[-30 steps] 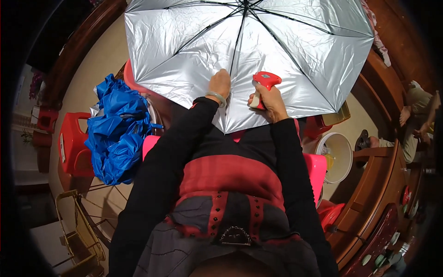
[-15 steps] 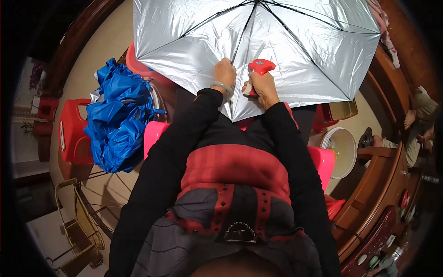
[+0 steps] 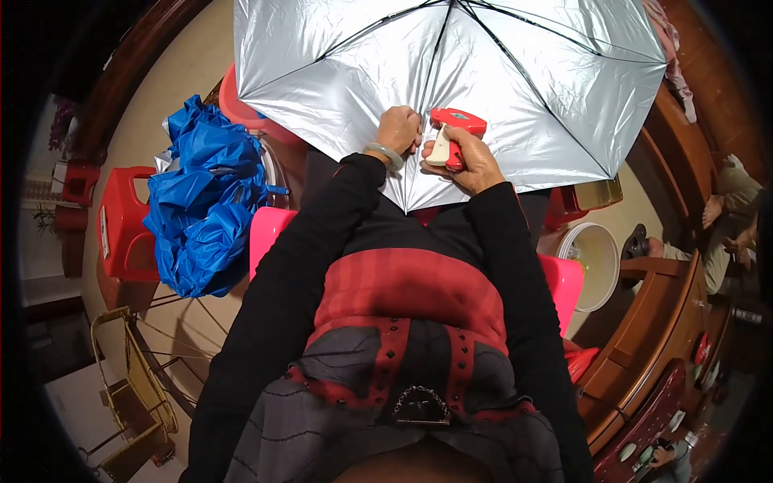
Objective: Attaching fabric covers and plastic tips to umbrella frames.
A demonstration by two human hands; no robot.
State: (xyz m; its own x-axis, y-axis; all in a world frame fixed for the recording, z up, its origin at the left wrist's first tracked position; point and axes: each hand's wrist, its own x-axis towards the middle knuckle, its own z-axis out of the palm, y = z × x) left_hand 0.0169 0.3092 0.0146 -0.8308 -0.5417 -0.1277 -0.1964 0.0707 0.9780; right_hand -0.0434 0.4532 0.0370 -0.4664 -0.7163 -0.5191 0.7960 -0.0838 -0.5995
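An opened umbrella (image 3: 338,88) lies across my lap and in front of me, its silver inner side up and its black ribs fanning from the top. My left hand (image 3: 398,130), with a pale bangle at the wrist, is closed at the lower end of the middle rib and pinches the rib or the cloth there; the fingertips are partly hidden. Just to its right, my right hand (image 3: 473,161) is wrapped round a red and white pistol-shaped hand tool (image 3: 460,121), held over the silver cloth. The tool's exact kind is unclear.
Left of me a crumpled blue umbrella cloth (image 3: 205,201) lies beside a red plastic stool (image 3: 125,229) and a pink basin (image 3: 241,109). A white bucket (image 3: 596,278) and wooden furniture (image 3: 644,338) stand at right. Another person's hand and foot show at the far right.
My right hand has shifted slightly right and down, turning the tool so that its red head lies more sideways. My left hand has rolled a little and moved slightly right and down.
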